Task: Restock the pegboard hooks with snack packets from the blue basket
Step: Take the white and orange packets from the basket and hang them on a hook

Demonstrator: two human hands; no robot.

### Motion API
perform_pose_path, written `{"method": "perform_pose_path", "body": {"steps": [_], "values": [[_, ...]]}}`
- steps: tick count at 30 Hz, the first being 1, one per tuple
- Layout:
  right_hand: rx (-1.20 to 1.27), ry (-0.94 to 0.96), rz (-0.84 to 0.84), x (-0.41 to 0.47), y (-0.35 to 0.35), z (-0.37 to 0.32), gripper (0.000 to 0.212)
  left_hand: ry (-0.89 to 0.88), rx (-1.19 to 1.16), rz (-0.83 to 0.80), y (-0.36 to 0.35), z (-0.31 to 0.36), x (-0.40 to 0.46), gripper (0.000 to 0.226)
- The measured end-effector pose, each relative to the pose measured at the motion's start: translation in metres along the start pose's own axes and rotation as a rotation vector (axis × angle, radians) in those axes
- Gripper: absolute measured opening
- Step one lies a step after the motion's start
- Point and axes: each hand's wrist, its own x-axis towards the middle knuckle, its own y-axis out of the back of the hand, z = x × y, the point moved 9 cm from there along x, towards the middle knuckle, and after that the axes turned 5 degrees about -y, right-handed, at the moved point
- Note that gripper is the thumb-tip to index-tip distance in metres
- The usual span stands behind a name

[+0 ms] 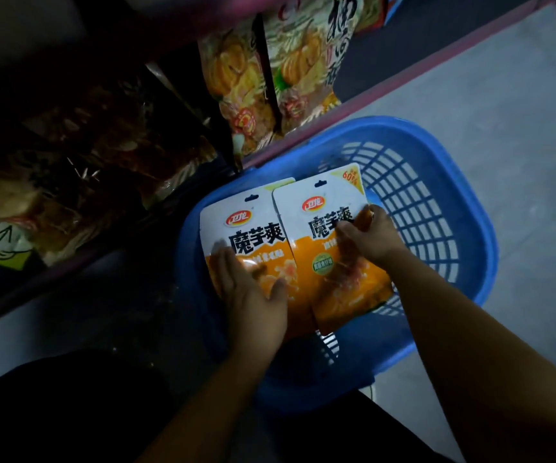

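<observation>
Shelf packets (pixel 79 168): dark bags sat on the low shelf at the far left. It was too dark to tell what kind they were.

Noodle bags (pixel 290 71): two tall bags with orange and green pictures stood on the shelf, just above the basket.

Left packet (pixel 253 228): a white and orange snack bag lay in the blue basket. Its long side ran up and down the picture. Its top, with the little hang hole, pointed up toward the shelf. Its right edge was tucked under the other bag.

Left hand (pixel 253 295): it lay on the orange bottom part of the left packet. The fingers were spread and almost straight, and the thumb stuck out to the right. It pressed on the bag and did not curl round it.

Right packet (pixel 323 222): the same kind of bag lay just beside the first one and partly on top of it. It leaned a little, with its hole end pointing up and a bit to the right.

Right hand (pixel 367 235): its fingers were bent and pinched the right edge of the right packet, near the middle.

Blue basket (pixel 450 208): it sat on the grey floor (pixel 520 111), pushed up against the shelf edge. Its right half showed bare slots.
</observation>
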Motion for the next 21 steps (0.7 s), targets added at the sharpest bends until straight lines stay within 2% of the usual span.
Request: {"method": "perform_pose_path", "body": {"steps": [4,7,9,12,15,17,19,21], "values": [[0.022,-0.006,-0.029,0.012,-0.010,0.003,0.089,-0.051,0.114,0.022,0.007,0.009,0.048,0.084],[-0.107,0.024,0.063,0.016,-0.004,0.004,0.094,0.089,0.111,-0.029,0.001,-0.004,0.069,0.074],[-0.035,0.027,0.045,0.021,-0.003,0.006,0.085,0.212,-0.017,-0.017,-0.004,-0.021,0.070,0.066],[-0.010,0.038,0.056,0.027,0.008,0.010,0.057,0.371,-0.132,-0.027,-0.014,-0.042,0.064,0.062],[-0.138,0.106,0.207,0.029,0.038,0.006,0.041,0.327,-0.163,0.022,-0.015,-0.042,0.062,0.056],[-0.165,0.158,0.350,0.025,0.062,0.000,0.033,0.307,-0.180,0.026,-0.017,-0.037,0.057,0.066],[-0.201,0.205,0.405,0.020,0.071,-0.005,0.026,0.288,-0.181,-0.045,-0.025,-0.031,0.060,0.068],[-0.218,0.233,0.352,0.020,0.067,-0.004,0.023,0.275,-0.108,-0.188,-0.041,-0.025,0.063,0.070]]}}
